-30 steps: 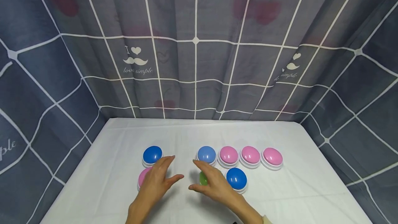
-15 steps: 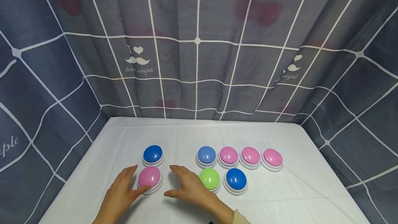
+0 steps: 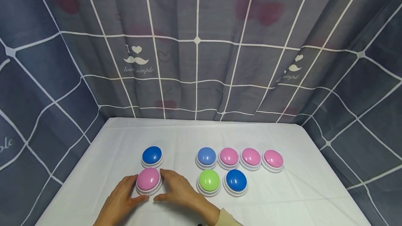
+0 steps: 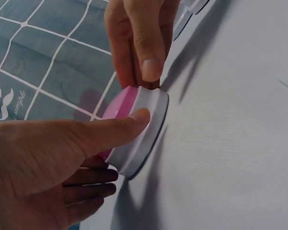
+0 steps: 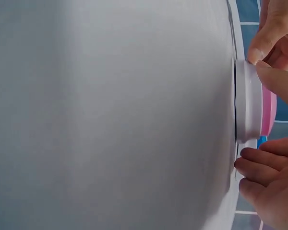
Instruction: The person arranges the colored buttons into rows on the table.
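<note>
A pink push button (image 3: pixel 148 179) with a round white base sits on the white cloth, between my two hands. My left hand (image 3: pixel 117 201) is at its left side; the thumb (image 4: pixel 120 132) lies against the white base and the other fingers are behind it. From the right, my right hand (image 3: pixel 180 190) reaches round the same button with spread fingers. In the right wrist view its fingers (image 5: pixel 261 167) stand slightly apart from the base, with the thumb (image 5: pixel 278 79) in front. Just behind the pink one stands a dark blue push button (image 3: pixel 152 155).
To the right, a light blue push button (image 3: pixel 206 156) and several pink push buttons (image 3: pixel 229 156) form a back row. In front of them are a green push button (image 3: pixel 208 180) and a dark blue push button (image 3: pixel 236 180). Grey checked curtains (image 3: pixel 176 62) surround the white table (image 3: pixel 282 198).
Both hands have moved left to the pink button, uncovering the green one. In the last half second the right hand has come nearer its right side. The buttons stay in place.
</note>
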The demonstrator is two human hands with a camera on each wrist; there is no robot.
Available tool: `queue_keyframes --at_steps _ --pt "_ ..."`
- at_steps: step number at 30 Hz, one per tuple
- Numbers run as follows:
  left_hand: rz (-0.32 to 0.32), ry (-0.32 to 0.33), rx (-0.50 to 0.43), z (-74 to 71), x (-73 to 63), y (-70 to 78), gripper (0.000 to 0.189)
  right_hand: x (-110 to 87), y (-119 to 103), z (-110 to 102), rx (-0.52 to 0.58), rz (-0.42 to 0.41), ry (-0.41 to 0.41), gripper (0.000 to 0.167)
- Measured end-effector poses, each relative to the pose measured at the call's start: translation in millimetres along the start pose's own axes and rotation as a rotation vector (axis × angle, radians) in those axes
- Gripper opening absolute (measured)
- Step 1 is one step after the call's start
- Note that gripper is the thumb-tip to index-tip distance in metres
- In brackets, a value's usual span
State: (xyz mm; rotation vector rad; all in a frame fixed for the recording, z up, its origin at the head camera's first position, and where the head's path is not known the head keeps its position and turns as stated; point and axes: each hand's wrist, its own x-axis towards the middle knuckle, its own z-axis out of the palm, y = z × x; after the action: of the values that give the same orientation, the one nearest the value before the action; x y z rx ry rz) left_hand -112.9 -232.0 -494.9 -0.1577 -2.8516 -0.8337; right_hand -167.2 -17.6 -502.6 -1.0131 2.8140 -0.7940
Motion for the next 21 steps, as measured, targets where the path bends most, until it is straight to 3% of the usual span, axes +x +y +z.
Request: queue_keyframes --at_steps 8,17,21 --pt "0.023 0.062 -0.004 5.5 0.8 -1.5 0.064 5.6 -3.3 5.2 -0.039 -0.034 0.032 0.078" --pt "-0.067 -0.008 0.013 8.0 3.5 9.5 0.066 0.4 -7.3 3.6 -0.021 0.008 0.072 0.076" --pt "-0.055 0.012 0.007 8.0 4.0 20.1 0.066 -5.0 -3.6 -0.8 0.026 0.018 0.131 0.072"
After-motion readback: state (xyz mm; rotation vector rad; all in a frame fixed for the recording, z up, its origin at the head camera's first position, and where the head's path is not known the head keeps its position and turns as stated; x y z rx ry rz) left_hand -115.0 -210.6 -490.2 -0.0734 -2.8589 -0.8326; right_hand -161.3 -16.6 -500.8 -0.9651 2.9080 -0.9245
